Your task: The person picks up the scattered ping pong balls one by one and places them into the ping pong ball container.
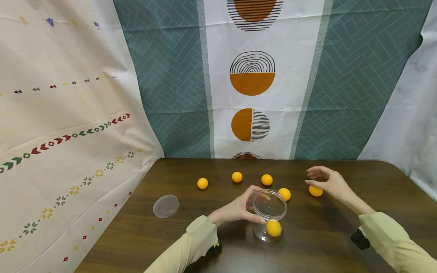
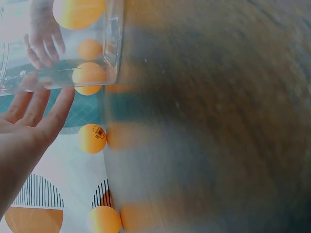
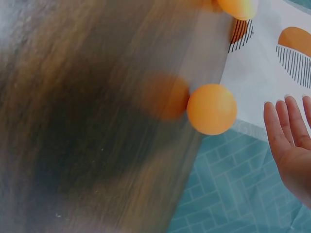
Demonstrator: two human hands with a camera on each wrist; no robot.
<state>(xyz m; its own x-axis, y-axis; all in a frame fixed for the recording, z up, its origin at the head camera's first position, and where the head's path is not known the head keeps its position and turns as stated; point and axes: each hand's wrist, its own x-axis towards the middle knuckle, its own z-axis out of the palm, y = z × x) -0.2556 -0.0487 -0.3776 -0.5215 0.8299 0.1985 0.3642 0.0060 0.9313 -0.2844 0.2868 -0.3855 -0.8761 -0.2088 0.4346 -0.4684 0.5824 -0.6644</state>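
Clear jar [image 1: 269, 212], near centre of the tabletop [image 1: 324, 239], one orange table-tennis ball [image 1: 274, 228] inside, clamped in the left hand [image 1: 243, 207]'s grip; right hand [image 1: 330, 185], fingers apart, beside the rightmost ball [image 1: 315, 191], which an off-centre touch might send rolling.

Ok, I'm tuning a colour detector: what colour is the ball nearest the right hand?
The ball is orange, best seen in the right wrist view.

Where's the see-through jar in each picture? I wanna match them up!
Head: the clear jar is low, right of centre, held by the left hand.
Left wrist: top left corner, partly cut off.
Right wrist: it's not there.
Shared landmark: the brown table shows in all three.
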